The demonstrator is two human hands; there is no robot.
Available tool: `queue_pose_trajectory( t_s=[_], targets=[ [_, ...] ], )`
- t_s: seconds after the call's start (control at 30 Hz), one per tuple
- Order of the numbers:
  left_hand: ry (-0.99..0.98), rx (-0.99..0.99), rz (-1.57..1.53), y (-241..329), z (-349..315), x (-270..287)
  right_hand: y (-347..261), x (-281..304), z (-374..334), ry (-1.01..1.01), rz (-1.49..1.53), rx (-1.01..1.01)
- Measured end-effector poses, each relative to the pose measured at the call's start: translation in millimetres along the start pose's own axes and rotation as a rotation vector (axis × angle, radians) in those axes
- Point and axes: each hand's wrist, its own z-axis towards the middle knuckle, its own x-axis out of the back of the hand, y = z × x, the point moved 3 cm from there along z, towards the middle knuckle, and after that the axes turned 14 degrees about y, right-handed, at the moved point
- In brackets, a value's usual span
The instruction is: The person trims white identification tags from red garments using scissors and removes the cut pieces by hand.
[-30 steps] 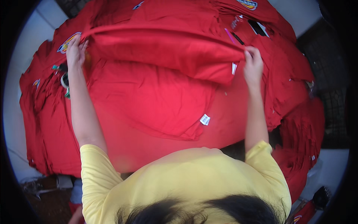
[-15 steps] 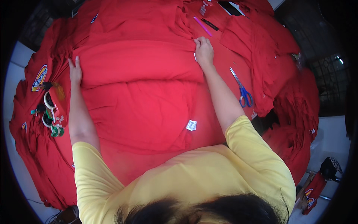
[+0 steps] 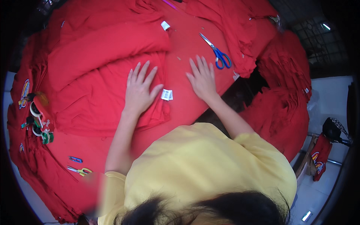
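Note:
A red knit garment lies on the red-covered table, its far part folded over in a thick band. My left hand rests on its lower layer with fingers spread, holding nothing. Right beside that thumb is a white label on the garment's edge; a second white label shows farther up. My right hand is over the tabletop to the garment's right, fingers stretched out and nothing in them. Blue-handled scissors lie just beyond its fingertips.
Red garments are piled on the right and along the left. Tape dispensers stand at the left. Yellow-handled scissors and a small blue cutter lie at the near left. A pink pen lies at the far edge.
Both hands have left the folded band's ends. My left moved right onto the lower layer; my right came nearer, onto the table. The view has shifted, bringing yellow-handled scissors into sight.

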Motion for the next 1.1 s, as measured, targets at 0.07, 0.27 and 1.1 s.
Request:
queue_pose_trajectory(
  t_s=[0.07,0.27,1.1],
  targets=[
    [-0.090,-0.014,0.097,28.8,-10.4,-12.8,21.4,36.9,-56.9,-0.104,-0.118,-0.128],
    [-0.257,-0.066,0.108,91.4,-50.1,-20.8,98.3,51.7,-120.3,0.036,-0.198,-0.451],
    [-0.018,0.746,0.612,-4.1,-195.1,117.3,111.3,3.1,71.5,-0.118,0.906,-0.562]
  ],
)
